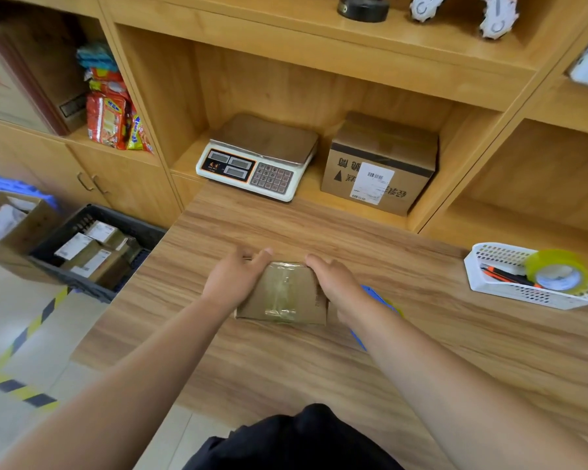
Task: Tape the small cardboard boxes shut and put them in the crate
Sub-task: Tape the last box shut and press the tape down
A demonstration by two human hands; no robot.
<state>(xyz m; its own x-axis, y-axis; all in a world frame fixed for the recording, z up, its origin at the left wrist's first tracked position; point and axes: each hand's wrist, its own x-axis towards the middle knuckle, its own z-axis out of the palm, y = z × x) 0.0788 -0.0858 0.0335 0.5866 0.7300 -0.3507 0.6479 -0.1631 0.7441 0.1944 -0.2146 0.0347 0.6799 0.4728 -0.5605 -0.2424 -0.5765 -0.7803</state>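
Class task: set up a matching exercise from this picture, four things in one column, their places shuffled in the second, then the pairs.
1 small box
2 tape roll
3 scale
4 crate

A in the white basket
B left of the table, lower down
C between left hand and right hand
D in the shelf recess

Pairs: 1-C, 2-A, 3-D, 4-B

Box on table; crate left; scale behind.

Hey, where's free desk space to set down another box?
Bare desk between the small box and the white basket, and left of the left hand toward the crate. The shelf nook is crowded by scale and large box.
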